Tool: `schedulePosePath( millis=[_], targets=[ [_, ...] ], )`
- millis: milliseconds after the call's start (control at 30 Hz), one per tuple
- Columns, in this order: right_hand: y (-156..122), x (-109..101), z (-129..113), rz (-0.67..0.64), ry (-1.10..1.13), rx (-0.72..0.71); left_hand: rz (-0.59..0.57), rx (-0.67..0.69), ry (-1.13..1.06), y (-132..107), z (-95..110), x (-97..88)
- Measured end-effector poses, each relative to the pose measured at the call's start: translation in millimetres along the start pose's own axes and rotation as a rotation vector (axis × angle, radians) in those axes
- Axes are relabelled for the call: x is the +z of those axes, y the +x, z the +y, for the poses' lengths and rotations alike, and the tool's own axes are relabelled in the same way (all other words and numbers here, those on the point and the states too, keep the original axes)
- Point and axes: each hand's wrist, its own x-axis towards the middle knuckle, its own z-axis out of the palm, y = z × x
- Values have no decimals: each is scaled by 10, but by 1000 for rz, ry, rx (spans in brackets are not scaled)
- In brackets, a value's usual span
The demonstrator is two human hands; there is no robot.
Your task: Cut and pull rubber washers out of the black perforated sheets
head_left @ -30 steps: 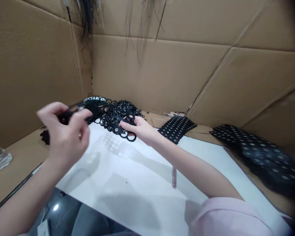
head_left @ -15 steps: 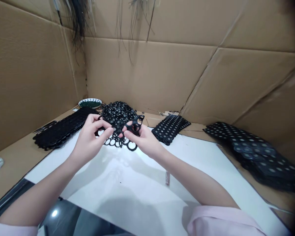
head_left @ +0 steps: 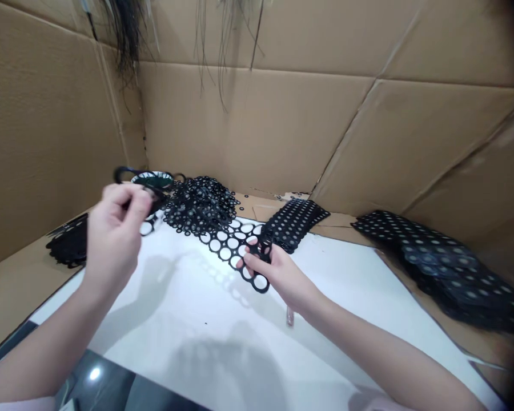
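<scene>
My left hand [head_left: 115, 234] is raised at the left, its fingers pinched on a piece of black ring mesh [head_left: 157, 198], which is blurred by motion. My right hand [head_left: 285, 277] grips the near right end of a black sheet of round holes [head_left: 220, 249], thumb on top and fingers under it. That sheet slants back toward a heap of small black rings [head_left: 201, 200]. Behind my left hand and wrist, a dark stack of black sheets [head_left: 68, 242] is partly hidden.
A patterned dish [head_left: 163, 180] stands at the back left. Stacks of black dotted sheets lie at the back [head_left: 295, 222] and far right [head_left: 441, 268]. On the white board [head_left: 188, 354] is a small pinkish tube [head_left: 290, 317]. Cardboard walls surround the table; dark strands [head_left: 128, 34] hang above.
My hands have moved apart from the middle. The left one went left and up with its black mesh piece; the right one went right and down, the holed sheet now stretching out behind it.
</scene>
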Motion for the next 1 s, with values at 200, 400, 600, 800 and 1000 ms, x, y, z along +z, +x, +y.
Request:
schedulePosePath(
  millis=[200,400,600,800,1000],
  targets=[
    [2,-6,-44,215,24,-79,5,860,408,-178,64,50],
    [-83,43,-118,103,-88,-350,-143,1072,258,-227,29,142],
    [-93,56,-177,-95,-43,-240,-255,897,250,-248,-87,198],
    [-15,29,-193,-122,-9,-152,-403,813,134,-223,-124,189],
    [12,15,-168,-137,129,-44,-261,769,343,-218,-59,266]
  ],
)
